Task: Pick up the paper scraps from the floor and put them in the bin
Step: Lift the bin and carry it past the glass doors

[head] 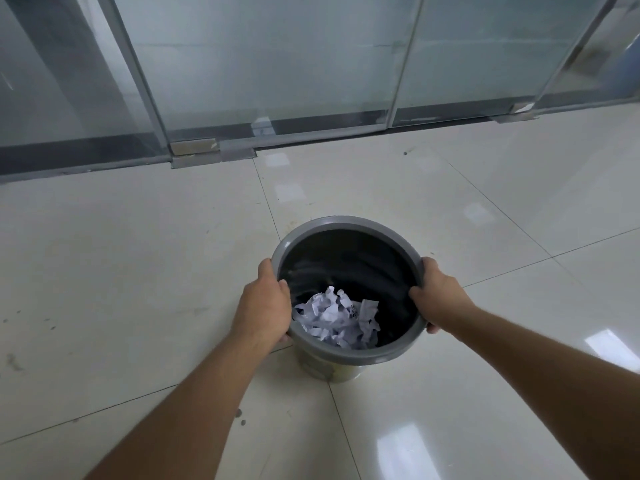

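A round grey bin (346, 226) with a black liner stands on the pale tiled floor in the middle of the head view. Crumpled white paper scraps (337, 317) lie in a heap inside it, toward the near side. My left hand (265, 301) grips the bin's left rim, thumb inside and fingers outside. My right hand (438, 294) grips the right rim the same way. No scraps show on the floor around the bin.
Glossy cream floor tiles (138, 271) spread on all sides, with small dark specks at the left. A frosted glass wall and door with metal frames (277, 64) runs across the back, about a bin's width or two beyond the bin.
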### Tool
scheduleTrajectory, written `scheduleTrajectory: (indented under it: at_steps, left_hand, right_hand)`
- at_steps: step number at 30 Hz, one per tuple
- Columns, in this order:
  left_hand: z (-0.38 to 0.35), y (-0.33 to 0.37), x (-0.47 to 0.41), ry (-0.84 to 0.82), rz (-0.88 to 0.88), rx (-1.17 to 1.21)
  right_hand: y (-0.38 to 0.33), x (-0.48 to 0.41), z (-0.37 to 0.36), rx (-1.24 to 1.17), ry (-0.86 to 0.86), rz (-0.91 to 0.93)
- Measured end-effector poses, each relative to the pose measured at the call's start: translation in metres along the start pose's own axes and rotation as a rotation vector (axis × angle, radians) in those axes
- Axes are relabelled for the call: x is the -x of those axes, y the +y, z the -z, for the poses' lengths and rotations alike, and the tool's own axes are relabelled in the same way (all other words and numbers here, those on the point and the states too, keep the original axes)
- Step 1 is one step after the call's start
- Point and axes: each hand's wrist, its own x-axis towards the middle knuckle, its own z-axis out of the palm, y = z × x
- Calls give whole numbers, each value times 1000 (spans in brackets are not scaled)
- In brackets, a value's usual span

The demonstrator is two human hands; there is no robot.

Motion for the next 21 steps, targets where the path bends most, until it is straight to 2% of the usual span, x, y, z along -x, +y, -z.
scheduleTrajectory:
  at_steps: [5,9,16,21]
  left_hand:
    - [22,10,23,13,30,45]
    - [89,51,64,20,94,46]
    - [302,221,115,99,85,43]
    - [474,377,147,238,30,56]
  right_hand:
    - [-7,20,7,-12,51,54]
    - [-49,69,60,-28,25,76]
    - [-212,156,264,-132,-1,187]
    - [-352,215,442,-181,86,336]
